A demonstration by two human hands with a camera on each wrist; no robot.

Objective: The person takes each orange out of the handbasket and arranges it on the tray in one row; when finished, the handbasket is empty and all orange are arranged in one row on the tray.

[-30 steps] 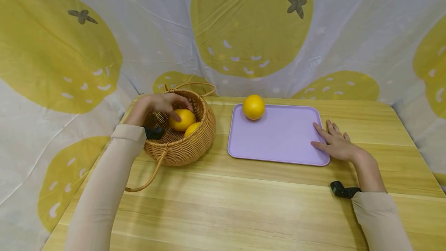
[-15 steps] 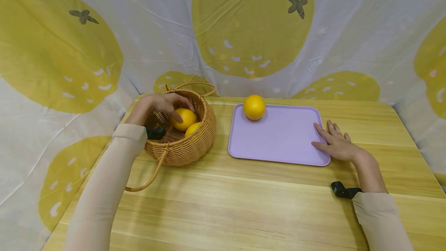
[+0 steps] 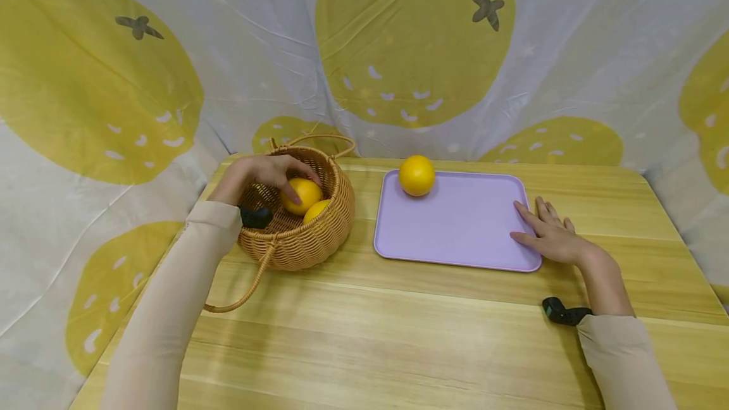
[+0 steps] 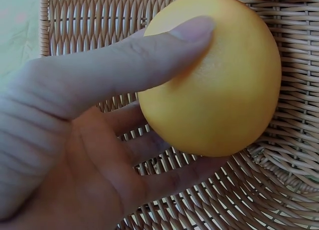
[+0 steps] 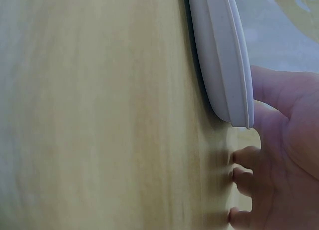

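Note:
Inside the wicker basket (image 3: 310, 248), my left hand (image 3: 272, 171) grips an orange (image 3: 309, 193). The left wrist view has the thumb laid over this orange (image 4: 234, 85) and the other fingers reaching round its far side, partly hidden. A second orange (image 3: 315, 211) lies beside it in the basket, half covered by the rim. On the lilac tray (image 3: 455, 226), one more orange (image 3: 417, 176) sits at the back left corner. With fingers spread, my right hand (image 3: 549, 236) rests on the tray's right edge; in the right wrist view several fingertips reach down to the table beside the tray.
The basket's front handle (image 3: 247, 293) hangs down toward the wooden table (image 3: 364, 340), and its back handle (image 3: 321, 137) stands near the curtain. A fruit-printed curtain (image 3: 273, 49) closes off the back and both sides.
The head view has shifted very slightly. My left hand stays on the orange in the basket, and the right hand keeps its place on the tray's edge.

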